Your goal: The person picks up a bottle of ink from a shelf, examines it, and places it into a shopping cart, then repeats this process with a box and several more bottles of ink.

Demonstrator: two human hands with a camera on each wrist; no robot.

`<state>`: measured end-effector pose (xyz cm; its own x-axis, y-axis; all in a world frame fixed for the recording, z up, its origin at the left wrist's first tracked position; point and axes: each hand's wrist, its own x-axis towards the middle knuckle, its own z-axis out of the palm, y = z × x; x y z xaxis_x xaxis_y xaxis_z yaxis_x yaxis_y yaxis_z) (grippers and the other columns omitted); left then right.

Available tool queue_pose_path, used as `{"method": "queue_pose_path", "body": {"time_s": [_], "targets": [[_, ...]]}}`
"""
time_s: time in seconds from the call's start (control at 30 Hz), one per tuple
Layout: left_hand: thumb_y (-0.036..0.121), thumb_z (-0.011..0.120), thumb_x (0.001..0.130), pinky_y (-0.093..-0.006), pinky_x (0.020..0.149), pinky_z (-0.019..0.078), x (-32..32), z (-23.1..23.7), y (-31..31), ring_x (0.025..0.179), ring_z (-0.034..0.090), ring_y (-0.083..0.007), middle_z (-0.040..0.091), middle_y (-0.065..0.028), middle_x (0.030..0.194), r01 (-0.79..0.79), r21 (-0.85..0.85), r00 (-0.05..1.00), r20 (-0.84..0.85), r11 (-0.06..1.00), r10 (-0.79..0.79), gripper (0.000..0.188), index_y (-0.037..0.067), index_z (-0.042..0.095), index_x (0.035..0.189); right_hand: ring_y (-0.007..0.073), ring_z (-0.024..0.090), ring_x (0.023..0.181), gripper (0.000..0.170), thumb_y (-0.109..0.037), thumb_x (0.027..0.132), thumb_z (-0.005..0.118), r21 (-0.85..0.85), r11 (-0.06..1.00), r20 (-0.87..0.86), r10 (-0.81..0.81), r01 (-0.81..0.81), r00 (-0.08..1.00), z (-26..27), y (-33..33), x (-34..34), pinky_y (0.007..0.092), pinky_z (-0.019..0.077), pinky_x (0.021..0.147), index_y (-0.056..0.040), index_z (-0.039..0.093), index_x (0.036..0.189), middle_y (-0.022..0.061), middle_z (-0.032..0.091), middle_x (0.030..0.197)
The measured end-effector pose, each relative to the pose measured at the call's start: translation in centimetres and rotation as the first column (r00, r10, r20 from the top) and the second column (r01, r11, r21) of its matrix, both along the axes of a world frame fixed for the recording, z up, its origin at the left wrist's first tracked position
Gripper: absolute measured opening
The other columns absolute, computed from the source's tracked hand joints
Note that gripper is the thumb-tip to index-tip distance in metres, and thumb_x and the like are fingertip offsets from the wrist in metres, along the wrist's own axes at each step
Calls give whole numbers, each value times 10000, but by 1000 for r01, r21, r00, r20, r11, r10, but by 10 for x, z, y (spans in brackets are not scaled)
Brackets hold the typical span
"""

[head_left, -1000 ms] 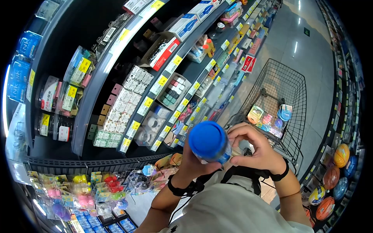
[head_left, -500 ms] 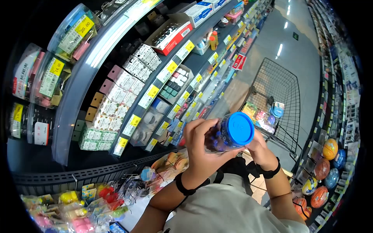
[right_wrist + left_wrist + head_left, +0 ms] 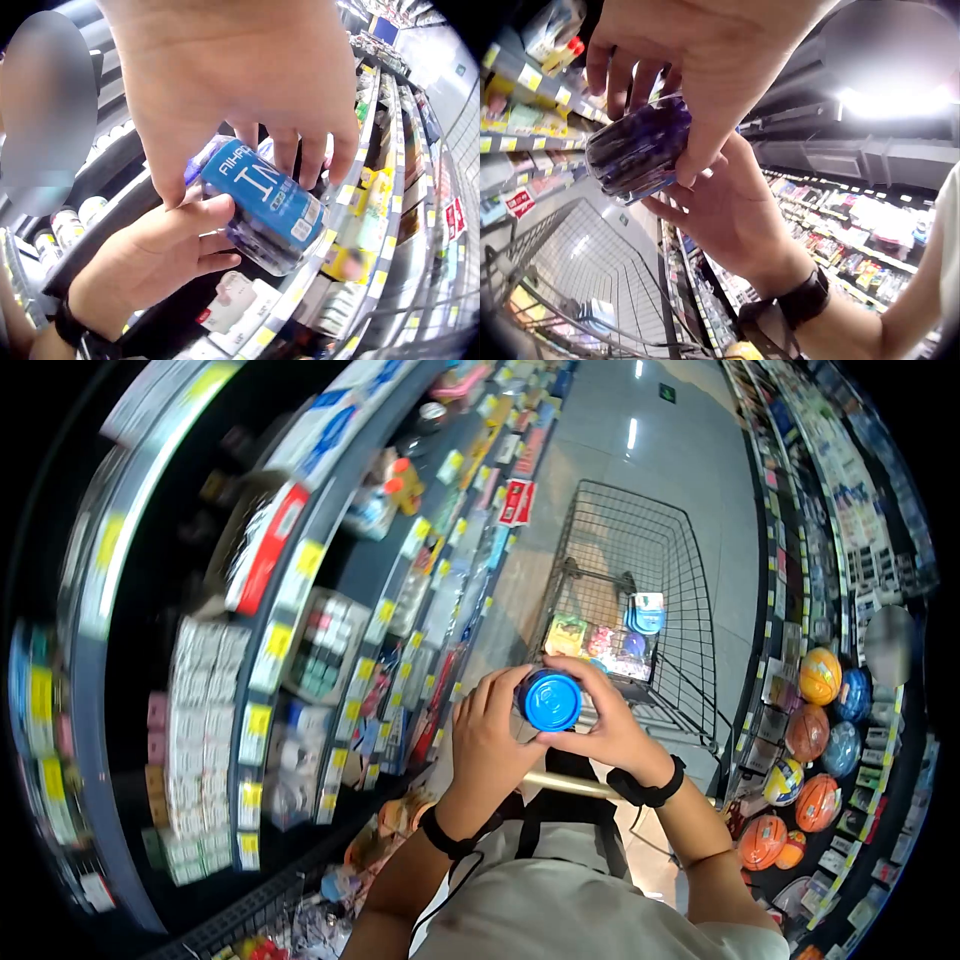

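Left hand and right hand both have their fingers curled round a clear jar, gripping it from either side, its blue lid facing the head camera. Dark purple contents show through the wall beside a blue label. In the head view the jar appears just short of the near edge of the shopping cart, where a blue package lies. Sports balls sit beyond the cart's right edge.
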<state>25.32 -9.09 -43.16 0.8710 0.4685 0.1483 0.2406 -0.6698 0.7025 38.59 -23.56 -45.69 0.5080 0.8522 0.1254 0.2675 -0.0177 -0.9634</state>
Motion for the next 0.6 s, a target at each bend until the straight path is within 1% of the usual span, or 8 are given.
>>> {"method": "queue_pose_path", "body": {"time_s": [0.07, 0.13, 0.17, 0.2, 0.27, 0.33, 0.43, 0.6], "targets": [[232, 838, 738, -469, 979, 469, 40, -34, -2, 1169, 607, -373, 624, -150, 1271, 87, -88, 995, -37, 992, -90, 733, 86, 531, 1387, 302, 588, 1226, 773, -263, 745, 916, -67, 996, -24, -64, 62, 998, -26, -10, 36, 403, 445, 1065, -49, 545, 1389, 161, 613, 1297], [193, 818, 772, -481, 991, 494, 86, -68, -1, 1211, 595, -424, 606, -208, 1319, 187, -207, 978, -54, 960, -202, 767, 62, 468, 1442, 300, 616, 1180, 759, -274, 744, 911, -82, 989, -137, -131, 120, 982, -56, -15, 73, 405, 482, 1016, -46, 551, 1373, 163, 634, 1251], [187, 813, 780, -482, 993, 495, 109, -87, -3, 1219, 594, -428, 601, -220, 1331, 215, -257, 971, -51, 942, -235, 775, 58, 455, 1454, 292, 632, 1148, 733, -264, 757, 896, -117, 983, -61, -153, 145, 986, -75, -20, 95, 388, 505, 981, -35, 554, 1364, 179, 633, 1240], [180, 809, 788, -484, 996, 496, 133, -106, -5, 1228, 593, -432, 595, -232, 1342, 240, -307, 963, -45, 921, -266, 783, 55, 441, 1467, 299, 633, 1143, 711, -255, 758, 884, -145, 978, -110, -168, 151, 980, -85, -24, 117, 377, 504, 984, -22, 565, 1349, 188, 631, 1227], [124, 779, 815, -479, 992, 510, 186, -137, -6, 1220, 607, -436, 583, -261, 1357, 311, -336, 941, -26, 889, -339, 810, 71, 376, 1516, 312, 630, 1147, 705, -247, 748, 878, -132, 967, -7, -220, 217, 976, -122, -29, 160, 370, 505, 988, -9, 573, 1337, 191, 623, 1213], [89, 767, 815, -471, 984, 518, 237, -170, -12, 1203, 617, -436, 587, -260, 1353, 309, -465, 928, -41, 829, -369, 826, 89, 355, 1530, 363, 627, 1139, 689, -217, 745, 845, -121, 950, 27, -287, 288, 958, -156, -34, 200, 411, 502, 1001, -2, 572, 1340, 206, 616, 1199], [42, 755, 807, -472, 956, 529, 305, -245, -23, 1181, 620, -446, 593, -257, 1336, 380, -321, 913, -16, 867, -407, 818, 103, 358, 1520, 394, 624, 1141, 697, -217, 722, 839, -244, 907, 58, -340, 344, 939, -226, -40, 263, 429, 509, 992, 6, 575, 1327, 228, 616, 1234], [5, 732, 802, -497, 933, 528, 373, -366, -48, 1158, 611, -458, 598, -264, 1299, 296, -367, 888, -235, 882, -396, 726, 91, 415, 1449, 401, 614, 1166, 765, -229, 669, 854, -492, 790, 39, -399, 365, 916, -353, -43, 315, 424, 509, 998, 35, 554, 1321, 246, 621, 1253]]}}
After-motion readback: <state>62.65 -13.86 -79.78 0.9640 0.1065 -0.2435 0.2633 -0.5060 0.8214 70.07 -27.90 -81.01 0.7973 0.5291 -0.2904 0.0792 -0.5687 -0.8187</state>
